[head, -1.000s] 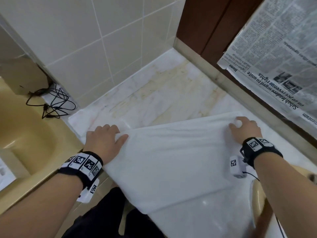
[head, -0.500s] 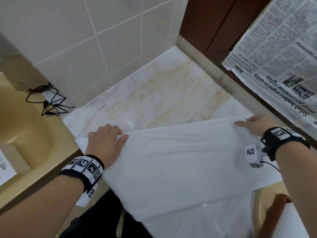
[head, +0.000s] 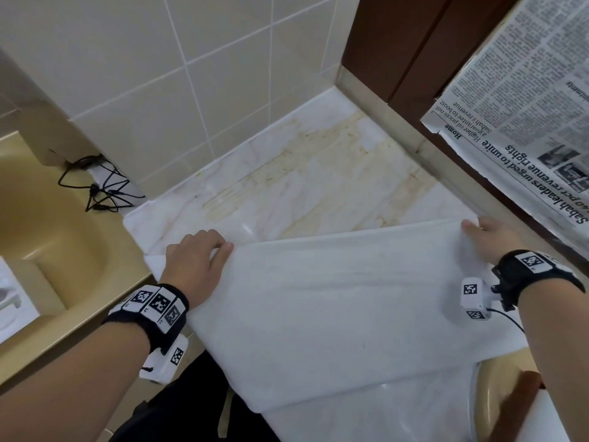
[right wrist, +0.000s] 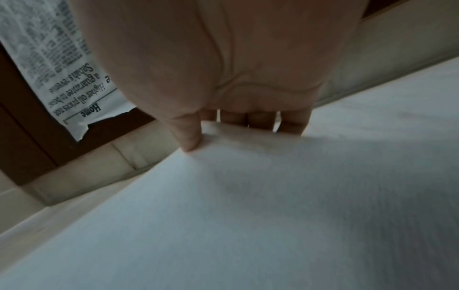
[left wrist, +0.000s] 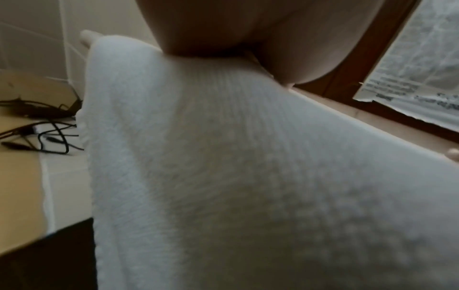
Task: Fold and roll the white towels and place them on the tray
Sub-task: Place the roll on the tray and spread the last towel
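A white towel (head: 344, 307) lies folded flat on the marble counter (head: 302, 173), its near edge hanging over the front. My left hand (head: 213, 247) grips its far left corner, fingers curled over the edge and thumb on top. My right hand (head: 478, 229) pinches the far right corner. In the right wrist view the thumb (right wrist: 190, 141) presses on top of the towel (right wrist: 248, 215) with the fingers behind its edge. In the left wrist view my palm (left wrist: 223, 29) sits on the towel (left wrist: 248, 176) and the fingers are hidden. A tan rounded rim (head: 490, 393), perhaps the tray, shows at the bottom right.
A beige basin (head: 47, 234) lies to the left, with black cables (head: 98, 186) at its back corner. Tiled wall stands behind the counter. Newspaper (head: 526, 122) hangs on the brown wooden panel (head: 398, 43) to the right. Bare marble stretches beyond the towel.
My right hand has moved to the right with its corner, pulling the towel's far edge straight. The left hand has stayed at its corner.
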A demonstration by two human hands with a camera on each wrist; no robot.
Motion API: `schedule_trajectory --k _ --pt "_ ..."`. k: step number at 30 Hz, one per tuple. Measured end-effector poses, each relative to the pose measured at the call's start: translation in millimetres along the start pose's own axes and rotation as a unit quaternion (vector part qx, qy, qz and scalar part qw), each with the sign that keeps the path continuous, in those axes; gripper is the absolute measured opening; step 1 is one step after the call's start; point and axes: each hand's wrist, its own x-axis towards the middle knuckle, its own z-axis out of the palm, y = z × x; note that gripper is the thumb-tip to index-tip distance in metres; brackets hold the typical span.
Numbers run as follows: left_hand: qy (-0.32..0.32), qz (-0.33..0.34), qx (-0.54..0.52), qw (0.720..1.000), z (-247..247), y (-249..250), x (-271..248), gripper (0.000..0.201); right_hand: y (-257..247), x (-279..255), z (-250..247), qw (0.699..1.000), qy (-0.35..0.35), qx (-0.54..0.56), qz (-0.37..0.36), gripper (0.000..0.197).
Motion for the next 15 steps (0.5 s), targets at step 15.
schedule_trajectory --k 15 --pt "0.033 -0.053 0.093 0.994 7.1 11.6 -0.8 0.028 -13.4 11.3 21.7 0.998 0.065 -0.006 0.018 0.033"
